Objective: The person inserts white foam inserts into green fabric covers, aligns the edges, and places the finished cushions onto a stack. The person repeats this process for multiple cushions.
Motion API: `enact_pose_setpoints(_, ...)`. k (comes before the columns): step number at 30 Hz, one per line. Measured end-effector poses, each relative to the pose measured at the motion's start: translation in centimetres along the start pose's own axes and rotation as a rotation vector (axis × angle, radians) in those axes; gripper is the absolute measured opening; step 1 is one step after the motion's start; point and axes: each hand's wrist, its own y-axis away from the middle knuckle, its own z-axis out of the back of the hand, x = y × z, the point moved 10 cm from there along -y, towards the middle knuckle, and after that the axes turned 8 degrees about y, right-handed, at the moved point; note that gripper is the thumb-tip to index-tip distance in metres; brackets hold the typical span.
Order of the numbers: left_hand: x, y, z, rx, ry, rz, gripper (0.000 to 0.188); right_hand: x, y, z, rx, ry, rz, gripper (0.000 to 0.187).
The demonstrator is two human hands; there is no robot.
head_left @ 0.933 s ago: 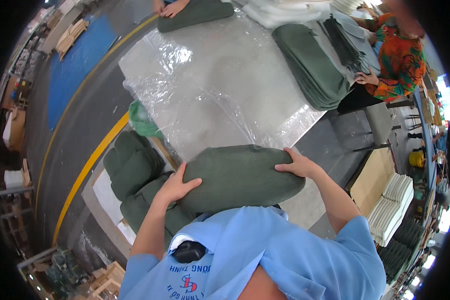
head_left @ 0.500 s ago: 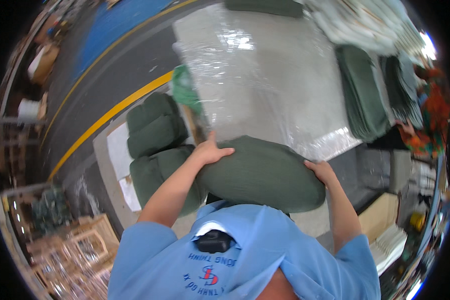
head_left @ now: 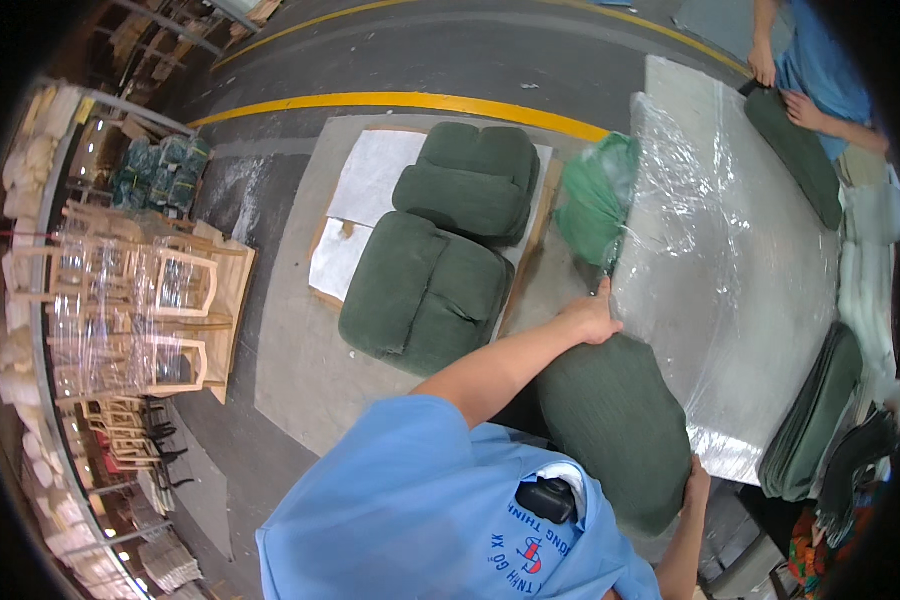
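A dark green cushion (head_left: pixel 615 425), rounded at its ends, is held in front of my body at the near edge of the plastic-covered table (head_left: pixel 710 310). My left hand (head_left: pixel 590 318) clasps its far end, with the thumb on the top face and other fingers partly hidden. Around the opposite end my right hand (head_left: pixel 697 490) is closed, its fingers mostly out of sight beneath the edge. To the left, two piles of green cushions, the far pile (head_left: pixel 465 185) and the near pile (head_left: pixel 425 290), rest on a low pallet.
A green plastic bag (head_left: pixel 598 200) hangs by the table's left edge. Across the table a co-worker's hands (head_left: pixel 805 110) hold another green cushion (head_left: pixel 795 155). Stacked green covers (head_left: pixel 815 415) lie at the right. Wrapped wooden chair frames (head_left: pixel 160 310) stand far left.
My view and body have turned left, so the pallet piles now sit nearer the middle. The cushion has swung round with both hands still on it. A co-worker has come into view.
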Motion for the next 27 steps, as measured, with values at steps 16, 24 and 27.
enact_pose_setpoints(16, 11.6, 8.4, -0.9, -0.009, 0.567, -0.183, 0.085, -0.2, 16.6, -8.3, 0.302, -0.591, -0.004, 0.067)
enact_pose_setpoints(24, 34.3, 19.4, 1.9, -0.452, 1.228, 0.078, 0.068, 18.6, 18.1, -18.6, 0.230, 0.004, 0.586, 0.061)
enact_pose_setpoints(27, 41.5, 22.6, -1.5, -0.568, 1.730, 0.115, 0.058, 27.6, 19.7, -27.1, 0.303, 0.204, 0.814, 0.062)
